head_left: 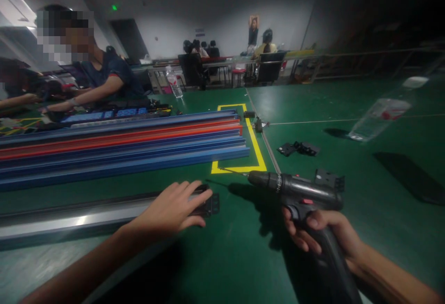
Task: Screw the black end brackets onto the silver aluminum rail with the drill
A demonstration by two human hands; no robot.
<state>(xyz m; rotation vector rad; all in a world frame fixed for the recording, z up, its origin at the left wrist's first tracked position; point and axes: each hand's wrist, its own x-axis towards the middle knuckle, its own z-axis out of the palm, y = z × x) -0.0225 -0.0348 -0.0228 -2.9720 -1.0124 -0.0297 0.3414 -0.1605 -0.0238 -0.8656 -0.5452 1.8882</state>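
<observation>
My right hand (323, 230) is wrapped around the handle of a black cordless drill (309, 193), its fingers near the trigger. The drill points left, and a long thin bit (234, 171) sticks out of its chuck. My left hand (181, 204) grips the right end of a silver and dark metal rail (86, 218) lying on the green table. Its fingers reach over the top and the thumb is at the near side. A black end bracket (214, 203) with holes shows just past my fingertips. The bit's tip is above and right of that hand, apart from the rail.
Several blue and orange rails (156, 139) lie beyond, ending inside a yellow tape outline (257, 148). Small black brackets (299, 148) lie right of the tape. Clear bottles stand at right (380, 114) and at back (174, 83). A co-worker (107, 77) works at left; others sit farther back.
</observation>
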